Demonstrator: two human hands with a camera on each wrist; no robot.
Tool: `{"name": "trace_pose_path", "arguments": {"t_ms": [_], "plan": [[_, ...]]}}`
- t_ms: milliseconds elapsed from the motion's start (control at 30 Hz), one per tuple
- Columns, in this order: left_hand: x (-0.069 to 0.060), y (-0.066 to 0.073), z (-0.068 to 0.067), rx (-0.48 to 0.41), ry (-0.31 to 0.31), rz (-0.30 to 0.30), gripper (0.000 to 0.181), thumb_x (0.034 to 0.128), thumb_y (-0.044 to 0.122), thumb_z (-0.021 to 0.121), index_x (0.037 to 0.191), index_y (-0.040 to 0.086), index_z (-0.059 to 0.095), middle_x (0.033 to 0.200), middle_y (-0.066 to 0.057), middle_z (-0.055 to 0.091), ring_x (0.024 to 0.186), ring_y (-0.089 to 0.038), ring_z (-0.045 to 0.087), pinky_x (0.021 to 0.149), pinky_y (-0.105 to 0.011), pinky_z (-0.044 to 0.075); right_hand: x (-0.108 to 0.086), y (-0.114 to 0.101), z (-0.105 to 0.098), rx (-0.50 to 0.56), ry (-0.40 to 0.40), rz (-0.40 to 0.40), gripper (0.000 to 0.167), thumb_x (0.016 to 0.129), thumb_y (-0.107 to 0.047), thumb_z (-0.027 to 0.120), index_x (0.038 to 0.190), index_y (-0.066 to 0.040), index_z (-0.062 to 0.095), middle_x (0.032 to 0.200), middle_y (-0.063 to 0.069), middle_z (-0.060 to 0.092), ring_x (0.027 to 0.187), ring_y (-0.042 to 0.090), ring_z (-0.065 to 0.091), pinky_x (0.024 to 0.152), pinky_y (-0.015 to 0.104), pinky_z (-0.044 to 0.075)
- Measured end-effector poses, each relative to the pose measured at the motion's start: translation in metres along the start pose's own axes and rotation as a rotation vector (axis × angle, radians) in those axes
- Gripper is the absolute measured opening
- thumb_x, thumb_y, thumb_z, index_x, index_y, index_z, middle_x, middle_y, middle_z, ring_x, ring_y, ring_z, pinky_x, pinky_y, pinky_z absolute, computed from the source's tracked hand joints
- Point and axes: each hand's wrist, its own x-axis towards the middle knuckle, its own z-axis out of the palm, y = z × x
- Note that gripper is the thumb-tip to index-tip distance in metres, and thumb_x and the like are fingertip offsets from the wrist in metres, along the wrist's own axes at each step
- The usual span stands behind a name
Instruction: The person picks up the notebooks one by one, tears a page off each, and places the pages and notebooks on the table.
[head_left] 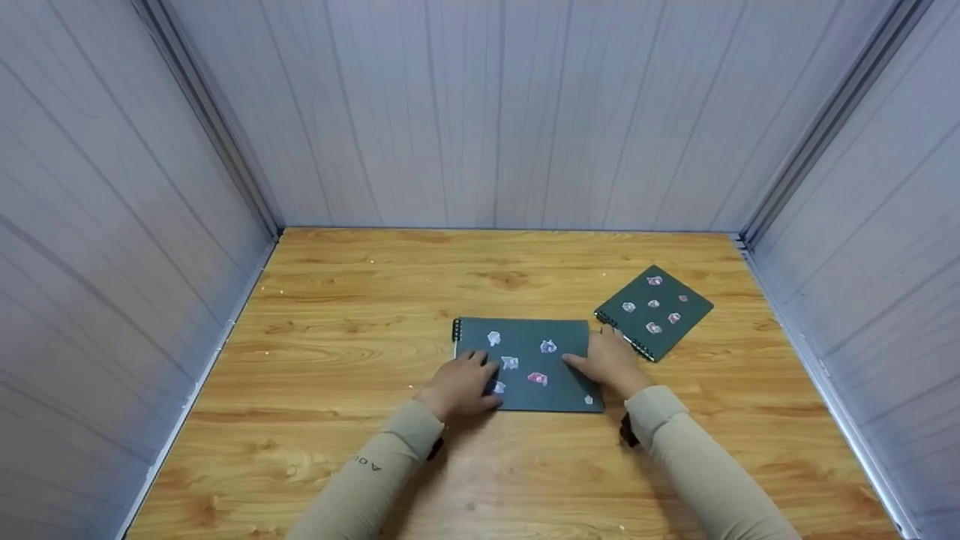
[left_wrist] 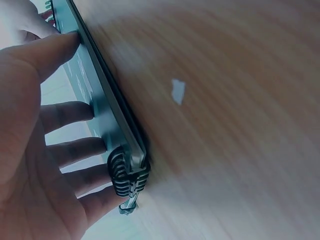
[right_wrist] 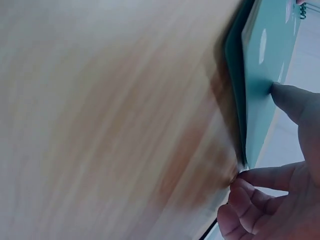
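A dark green spiral notebook [head_left: 521,334] with small stickers on its cover lies closed on the wooden table, its black coil [left_wrist: 125,172] at the left end. My left hand [head_left: 463,382] rests on the cover's lower left, fingers spread and thumb near the front edge. At the right end, my right hand [head_left: 613,361] holds the notebook's edge. Its thumb [right_wrist: 295,100] presses the cover, while the index finger [right_wrist: 267,177] meets the edge at a corner and the other fingers curl beside it. In the right wrist view, the covers stand slightly apart along the edge.
A second green spiral notebook [head_left: 667,300] with stickers lies turned at an angle behind my right hand. White scraps, one of them a small paper bit [left_wrist: 178,91], dot the wooden table [head_left: 360,300]. Pale panel walls [head_left: 495,112] enclose the back and both sides.
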Motion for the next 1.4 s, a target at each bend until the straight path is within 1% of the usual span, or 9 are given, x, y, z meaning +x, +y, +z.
{"name": "trace_pose_path", "arguments": {"t_ms": [167,300,400,600,833,933,1067,1267,1400], "plan": [[0.000,0.000,-0.002,0.002,-0.001,0.000,0.067,0.1038,0.051,0.070,0.154,0.008,0.060,0.159,-0.021,0.056,0.149,-0.041,0.052,0.123,-0.054,0.047,-0.001,-0.001,-0.002,0.063,0.042,0.001,0.079,0.098,-0.046,0.079,0.147,0.013,0.057,0.143,0.033,0.055,0.125,0.043,0.056,0.110,0.060,0.052],[-0.001,-0.001,-0.003,0.001,0.003,-0.002,0.066,0.1037,0.049,0.071,0.154,0.008,0.060,0.159,-0.021,0.056,0.149,-0.042,0.052,0.124,-0.054,0.046,-0.006,-0.004,-0.006,0.166,0.066,-0.004,0.078,0.099,-0.030,0.081,0.155,0.012,0.047,0.151,0.033,0.055,0.135,0.044,0.059,0.116,0.059,0.051],[-0.002,-0.002,-0.002,0.001,0.020,0.002,0.065,0.1031,0.048,0.072,0.154,0.008,0.060,0.157,-0.021,0.057,0.149,-0.042,0.052,0.123,-0.054,0.047,-0.010,-0.004,-0.010,0.304,0.072,-0.019,0.076,0.100,-0.016,0.080,0.161,0.009,0.042,0.152,0.033,0.057,0.136,0.044,0.062,0.114,0.057,0.054],[-0.008,-0.004,0.000,-0.034,0.040,0.014,0.066,0.1035,0.047,0.071,0.155,0.007,0.059,0.159,-0.024,0.055,0.150,-0.045,0.051,0.123,-0.056,0.047,-0.018,-0.002,-0.016,0.638,0.037,-0.052,0.071,0.099,0.005,0.072,0.163,0.001,0.041,0.127,0.030,0.073,0.108,0.033,0.075,0.087,0.040,0.065],[-0.012,0.000,0.001,-0.062,0.036,-0.006,0.074,0.1035,0.053,0.069,0.161,0.009,0.053,0.164,-0.023,0.052,0.153,-0.046,0.048,0.125,-0.057,0.044,-0.020,-0.002,-0.025,0.868,-0.011,0.019,0.049,0.104,0.000,0.069,0.151,0.002,0.056,0.126,0.025,0.077,0.094,0.017,0.079,0.077,0.029,0.066],[-0.013,0.007,0.000,-0.079,0.035,-0.012,0.085,0.1020,0.064,0.066,0.165,0.010,0.047,0.166,-0.021,0.050,0.152,-0.045,0.049,0.123,-0.057,0.046,-0.021,-0.002,-0.030,0.961,-0.040,0.066,0.039,0.107,-0.006,0.067,0.144,0.004,0.061,0.117,0.018,0.080,0.088,0.013,0.078,0.075,0.028,0.066],[-0.013,0.022,-0.003,-0.088,0.061,-0.003,0.094,0.0993,0.069,0.067,0.168,0.010,0.041,0.167,-0.020,0.050,0.150,-0.045,0.052,0.119,-0.057,0.050,-0.024,-0.002,-0.038,1.103,-0.068,0.110,0.039,0.108,-0.012,0.066,0.145,0.001,0.061,0.115,0.008,0.079,0.093,0.013,0.076,0.079,0.029,0.066],[-0.008,0.051,-0.005,-0.002,0.149,-0.021,0.084,0.1026,0.051,0.070,0.168,0.008,0.040,0.163,-0.025,0.053,0.139,-0.047,0.062,0.104,-0.057,0.061,-0.026,-0.010,-0.047,1.264,-0.080,0.124,0.031,0.108,-0.013,0.068,0.137,-0.002,0.066,0.105,0.002,0.076,0.088,0.015,0.073,0.075,0.028,0.065],[-0.003,0.066,-0.005,0.061,0.203,-0.060,0.068,0.1075,0.030,0.063,0.167,0.005,0.041,0.159,-0.027,0.056,0.131,-0.046,0.069,0.098,-0.053,0.065,-0.027,-0.018,-0.053,1.354,-0.088,0.089,0.017,0.108,-0.013,0.068,0.124,-0.008,0.071,0.099,0.000,0.077,0.084,0.014,0.075,0.074,0.028,0.065]]}}
